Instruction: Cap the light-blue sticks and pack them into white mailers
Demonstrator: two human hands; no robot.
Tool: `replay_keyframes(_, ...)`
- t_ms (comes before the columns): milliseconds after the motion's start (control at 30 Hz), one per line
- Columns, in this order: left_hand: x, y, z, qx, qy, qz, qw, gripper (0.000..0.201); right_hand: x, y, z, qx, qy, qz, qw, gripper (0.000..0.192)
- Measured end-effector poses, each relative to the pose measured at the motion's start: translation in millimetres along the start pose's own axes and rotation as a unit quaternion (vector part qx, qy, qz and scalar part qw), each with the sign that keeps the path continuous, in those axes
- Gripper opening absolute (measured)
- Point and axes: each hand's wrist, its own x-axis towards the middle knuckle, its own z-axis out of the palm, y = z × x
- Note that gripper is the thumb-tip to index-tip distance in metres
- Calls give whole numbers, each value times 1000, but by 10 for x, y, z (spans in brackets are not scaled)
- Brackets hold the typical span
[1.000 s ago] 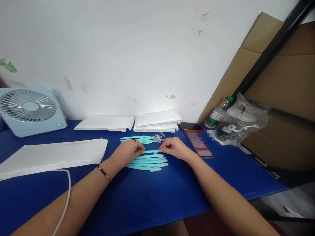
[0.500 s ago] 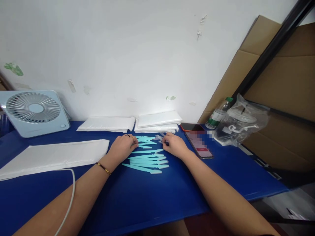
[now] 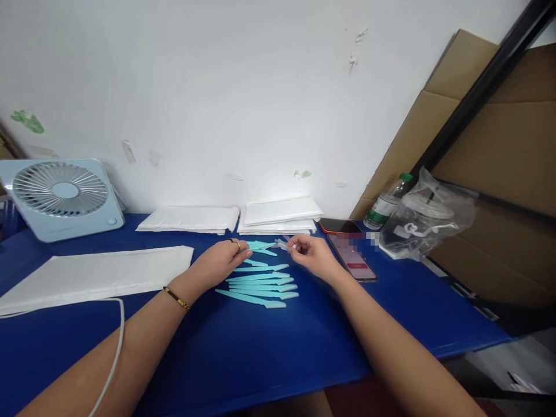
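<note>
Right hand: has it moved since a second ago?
Yes. The right hand left the row of teal razors and rose toward the phone, pinching a clear cap.

Blue table (image 3: 269,347) against white wall. Fan (image 3: 61,197) at far left. White packs: big one (image 3: 95,275) at left, two stacks at back (image 3: 189,219) (image 3: 280,215). Teal sticks (image 3: 260,285) in row at centre, loose ones (image 3: 260,246) just behind. Phone (image 3: 351,258) right of them, bottle (image 3: 384,205) and bagged cup (image 3: 423,220) beyond. White cable (image 3: 113,353) trails over front left.
</note>
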Motion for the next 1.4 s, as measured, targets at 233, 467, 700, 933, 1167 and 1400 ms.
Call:
replay_keyframes(233,5,-8,-19,11,-29,-4,999,45,-2,-76,-32,-11,-6,-68,998,13)
replay_keyframes(467,0,27,2,2,-41,14,999,46,-21,-221,60,-24,-44,-108,993,14)
replay_keyframes(700,-20,59,3,27,-38,52,998,41,-40,-143,-78,-23,-107,-66,992,19)
replay_keyframes(933,20,-204,4,83,-6,16,996,26,92,279,-157,-166,-19,-37,985,15)
replay_keyframes(1167,32,-171,-3,59,-28,-24,998,19,121,247,-26,-207,-73,-17,976,8)
replay_keyframes(1400,-19,-71,-7,-2,-13,-42,999,20,52,158,-59,-289,-95,-20,952,26)
